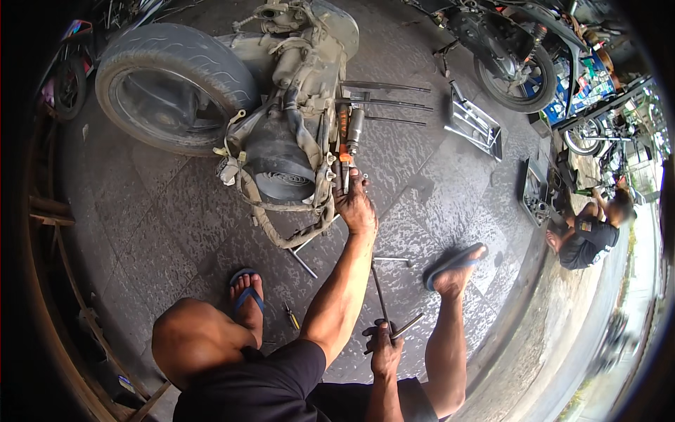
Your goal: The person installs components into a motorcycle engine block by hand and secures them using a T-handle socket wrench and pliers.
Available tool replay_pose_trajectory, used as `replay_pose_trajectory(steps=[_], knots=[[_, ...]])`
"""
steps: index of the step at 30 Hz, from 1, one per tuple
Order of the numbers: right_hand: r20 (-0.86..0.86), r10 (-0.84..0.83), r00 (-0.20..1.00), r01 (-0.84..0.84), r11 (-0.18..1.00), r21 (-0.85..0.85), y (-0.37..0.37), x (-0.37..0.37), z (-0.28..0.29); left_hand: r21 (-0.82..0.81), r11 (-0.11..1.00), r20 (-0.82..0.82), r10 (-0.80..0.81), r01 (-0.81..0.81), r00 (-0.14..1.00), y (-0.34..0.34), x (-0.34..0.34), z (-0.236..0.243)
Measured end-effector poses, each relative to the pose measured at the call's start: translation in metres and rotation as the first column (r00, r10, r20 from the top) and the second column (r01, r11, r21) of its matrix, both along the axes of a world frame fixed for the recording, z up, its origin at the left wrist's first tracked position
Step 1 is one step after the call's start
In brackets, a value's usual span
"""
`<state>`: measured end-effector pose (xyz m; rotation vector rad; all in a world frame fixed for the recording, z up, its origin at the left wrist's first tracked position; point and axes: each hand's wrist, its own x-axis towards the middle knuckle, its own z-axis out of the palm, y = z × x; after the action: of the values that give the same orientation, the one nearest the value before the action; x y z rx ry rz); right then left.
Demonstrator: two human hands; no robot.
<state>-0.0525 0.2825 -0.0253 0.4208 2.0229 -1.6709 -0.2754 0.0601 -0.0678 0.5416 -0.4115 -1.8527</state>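
A dirt-caked scooter engine unit (281, 133) lies on the floor in front of me, a rear wheel (176, 88) attached on its left. My left hand (357, 209) reaches to the engine's near right edge. Its fingers are closed at a metal part below an orange-and-silver piece (344, 133); what they grip is hidden. Low and nearer to my body, my right hand (384, 349) is closed around a T-handle wrench (381, 295). The wrench's long shaft points away from me, and its crossbar sticks out to the right of the fist.
On the floor lie another T-shaped tool (304, 261), a short metal rod (394, 261) and a yellow-handled screwdriver (292, 318). Metal trays (474, 130) with tools stand at the right. Parked motorcycles (517, 67) are beyond. Another person (590, 232) sits at far right.
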Motion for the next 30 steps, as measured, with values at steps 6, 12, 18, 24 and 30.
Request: replay_pose_trajectory(steps=[6, 12, 18, 24, 30], knots=[[0.034, 0.005, 0.999, -0.007, 0.999, 0.047, -0.006, -0.004, 0.002, 0.127, 0.988, -0.240, -0.054, 0.087, 0.969, 0.012, -0.003, -0.001], [0.053, 0.026, 0.998, -0.030, 0.996, 0.085, -0.023, -0.010, 0.009, 0.118, 0.985, -0.348, -0.077, 0.126, 0.934, 0.004, -0.006, -0.002], [0.034, 0.046, 0.998, -0.049, 0.993, 0.111, -0.028, -0.013, 0.005, 0.067, 0.991, -0.386, -0.085, 0.119, 0.919, -0.008, -0.022, 0.007], [-0.020, -0.013, 1.000, 0.012, 1.000, -0.016, -0.025, -0.008, 0.001, 0.262, 0.952, -0.367, -0.055, 0.160, 0.929, -0.014, -0.016, 0.033], [-0.138, -0.084, 0.987, 0.069, 0.992, -0.109, -0.023, -0.012, 0.008, 0.121, 0.977, -0.516, -0.088, 0.174, 0.852, -0.010, -0.012, 0.037]])
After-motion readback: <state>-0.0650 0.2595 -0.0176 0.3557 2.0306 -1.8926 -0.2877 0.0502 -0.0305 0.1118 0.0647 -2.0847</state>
